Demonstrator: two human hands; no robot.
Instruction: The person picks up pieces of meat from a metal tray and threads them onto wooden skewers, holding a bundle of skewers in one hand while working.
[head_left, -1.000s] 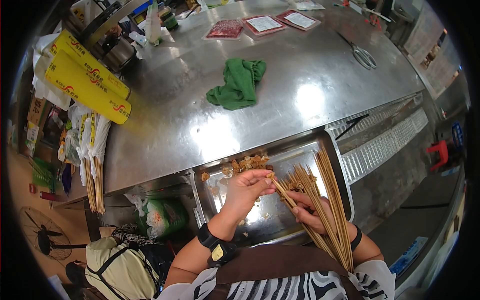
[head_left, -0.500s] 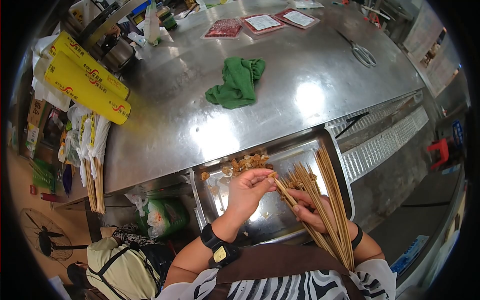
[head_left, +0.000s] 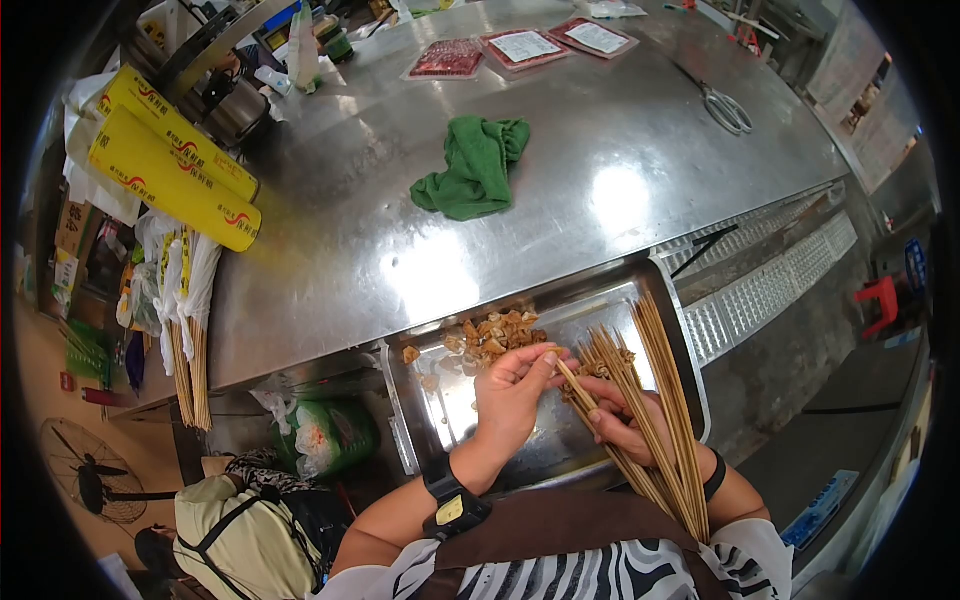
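Note:
My left hand (head_left: pixel 515 390) pinches with thumb and fingertips at the point of a bamboo skewer, on a small brown food piece mostly hidden by the fingers. My right hand (head_left: pixel 628 425) is closed around a bundle of bamboo skewers (head_left: pixel 650 425), their points fanned up and away from me. Some skewers carry brown pieces near their tips. Both hands are over a steel tray (head_left: pixel 395 400). A heap of brown food chunks (head_left: pixel 500 335) lies at its far left, just beyond my left hand.
A steel table (head_left: pixel 340 270) borders the tray's far side. On it are a green cloth (head_left: pixel 470 165), packs of red meat (head_left: pixel 523 46), scissors (head_left: pixel 725 108) and yellow cling-film rolls (head_left: pixel 175 180). Bagged skewers (head_left: pixel 190 310) hang at the left edge. Another person (head_left: pixel 240 545) is at lower left.
My left hand has shifted slightly right and its fingers have closed in around the skewer tip, covering the brown piece that showed earlier. My right hand has barely moved.

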